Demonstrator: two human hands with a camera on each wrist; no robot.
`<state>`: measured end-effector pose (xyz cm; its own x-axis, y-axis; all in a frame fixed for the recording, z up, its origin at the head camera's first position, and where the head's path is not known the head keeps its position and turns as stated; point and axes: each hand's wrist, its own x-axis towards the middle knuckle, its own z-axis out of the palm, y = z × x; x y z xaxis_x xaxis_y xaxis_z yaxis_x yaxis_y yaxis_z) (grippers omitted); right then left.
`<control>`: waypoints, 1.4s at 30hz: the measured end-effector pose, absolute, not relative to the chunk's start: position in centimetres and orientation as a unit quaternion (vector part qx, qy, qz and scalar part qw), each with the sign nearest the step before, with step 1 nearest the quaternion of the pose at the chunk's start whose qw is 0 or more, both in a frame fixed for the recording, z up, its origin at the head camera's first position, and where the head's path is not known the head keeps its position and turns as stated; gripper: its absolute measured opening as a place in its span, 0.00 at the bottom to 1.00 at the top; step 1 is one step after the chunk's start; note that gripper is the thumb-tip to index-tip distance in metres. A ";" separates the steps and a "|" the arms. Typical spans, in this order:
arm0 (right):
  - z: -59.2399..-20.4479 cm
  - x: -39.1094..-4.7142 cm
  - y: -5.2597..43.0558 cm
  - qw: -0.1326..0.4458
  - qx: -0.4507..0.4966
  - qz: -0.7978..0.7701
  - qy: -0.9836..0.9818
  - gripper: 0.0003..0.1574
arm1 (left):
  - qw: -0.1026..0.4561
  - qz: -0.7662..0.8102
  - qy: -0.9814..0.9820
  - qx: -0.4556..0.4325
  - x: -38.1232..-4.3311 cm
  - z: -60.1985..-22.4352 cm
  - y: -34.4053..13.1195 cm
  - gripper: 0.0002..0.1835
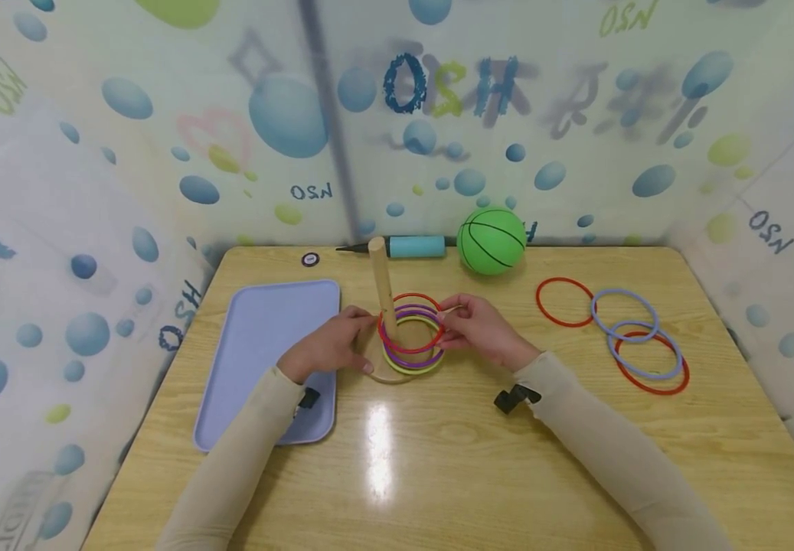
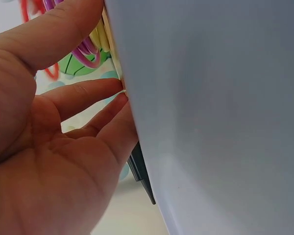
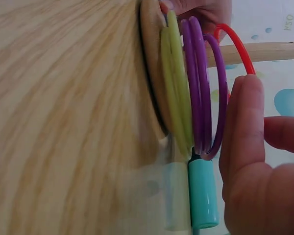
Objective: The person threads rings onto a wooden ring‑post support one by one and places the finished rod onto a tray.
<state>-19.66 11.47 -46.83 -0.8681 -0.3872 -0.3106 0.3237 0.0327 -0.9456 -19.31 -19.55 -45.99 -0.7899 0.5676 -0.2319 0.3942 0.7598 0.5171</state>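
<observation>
I count one wooden post [image 1: 380, 279] on one round base [image 1: 386, 376], with three purple rings [image 3: 204, 88] and at least two yellow-green rings [image 3: 179, 88] stacked below a red ring [image 3: 243, 48]. To my right on the tabletop [image 1: 459, 474] lie four more: two spare red rings [image 1: 668, 391] and two blue rings [image 1: 645, 376], partly overlapping. There is one tray [image 1: 266, 329] at my left, and one green ball [image 1: 491, 241] and one pump [image 1: 416, 246] at the back. My right grip [image 1: 482, 329] pinches the red ring at its right side; the ring loops around the post, tilted, above the purple ones. My left grip [image 1: 328, 344] is spread, thumb apart from fingers, touching the base's left edge.
</observation>
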 end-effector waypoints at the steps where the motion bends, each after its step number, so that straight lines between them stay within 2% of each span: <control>1: -46.9 -19.6 11.5 0.256 -0.022 -0.694 0.672 0.23 | 0.192 0.227 0.918 0.261 -19.3 -45.9 -19.5 0.51; 22: -47.7 -19.2 12.6 0.251 -0.041 -0.622 0.741 0.22 | 0.199 0.226 0.919 0.254 -19.1 -45.6 -19.4 0.52; 31: -47.4 -19.6 14.9 0.219 -0.056 -0.605 0.764 0.27 | 0.195 0.229 0.918 0.258 -19.1 -45.9 -19.5 0.52; 42: -46.2 -19.9 20.7 0.152 -0.061 -0.607 0.778 0.32 | 0.196 0.235 0.917 0.255 -18.9 -45.6 -19.4 0.52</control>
<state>-19.88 20.70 -46.20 -0.9461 -0.2799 -0.1629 0.0898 0.2564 -0.9624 -18.93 -19.42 -45.60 -0.7924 0.5605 -0.2406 0.3761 0.7596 0.5306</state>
